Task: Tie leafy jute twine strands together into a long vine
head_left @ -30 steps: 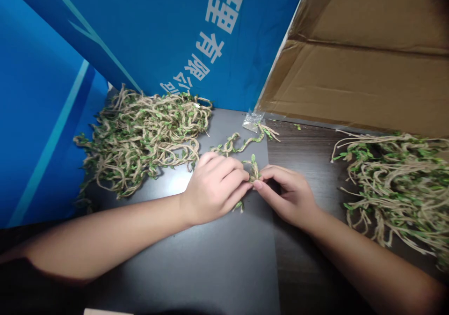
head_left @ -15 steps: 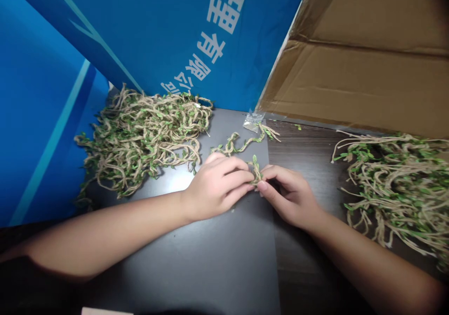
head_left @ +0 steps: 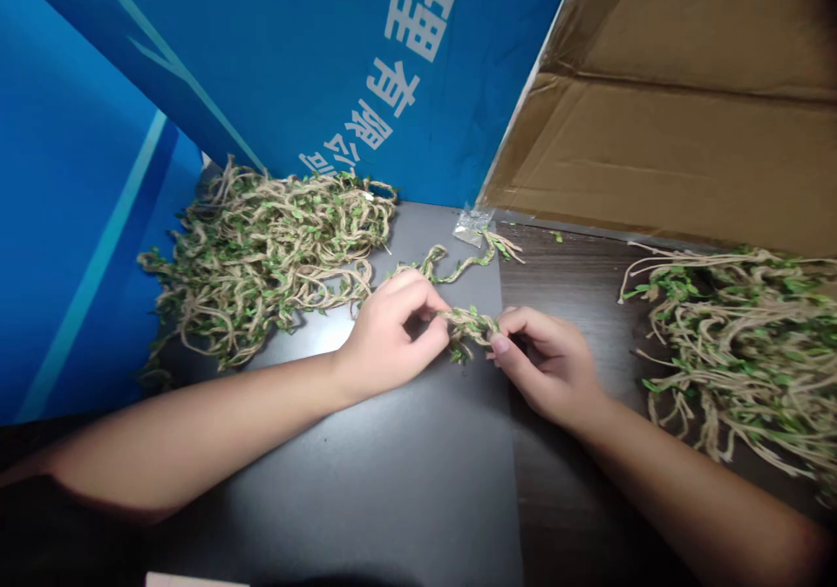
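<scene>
In the head view, the left hand and the right hand pinch the two ends of a short, knotted length of tan jute twine with small green leaves between thumb and fingertips. The twine sits above a smooth grey sheet, close to the sheet's right edge, while the right hand is over the dark wood-grain tabletop. Just beyond the left fingers, a loose leafy strand crosses that edge, its frayed end near a clear plastic scrap. A tangled leafy-twine heap bounds the left, another heap the right. Behind, a blue printed panel and a brown cardboard panel close off the far side; the broadest room lies nearer the body, between the forearms.
</scene>
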